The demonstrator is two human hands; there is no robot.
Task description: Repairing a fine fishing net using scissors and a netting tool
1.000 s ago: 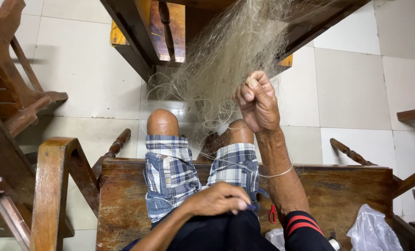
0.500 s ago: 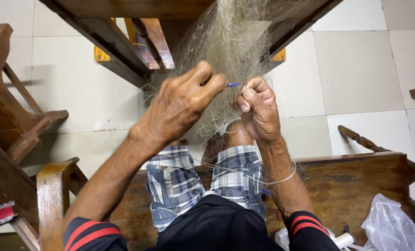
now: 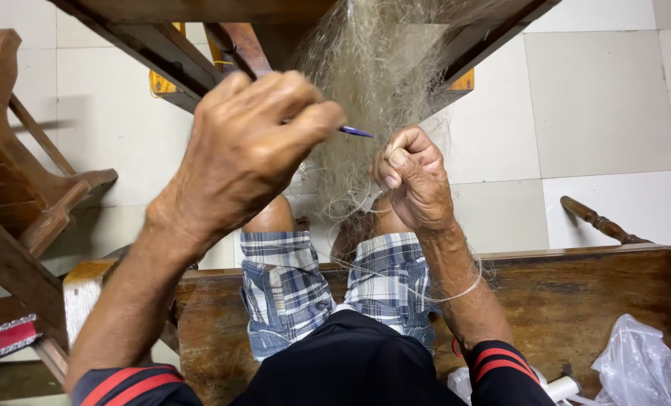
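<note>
1. Pale floor tiles (image 3: 598, 105) lie below us, and we sit on a dark wooden bench (image 3: 576, 301).
2. Our left hand (image 3: 253, 143) pinches a blue netting needle (image 3: 356, 132), fingers closed round it.
3. Our right hand (image 3: 414, 177) is fisted on the fishing net (image 3: 380, 75) hanging from above, between both hands.
4. We judge the net light, limp and snag-prone; best held bunched, near the working mesh.
</note>
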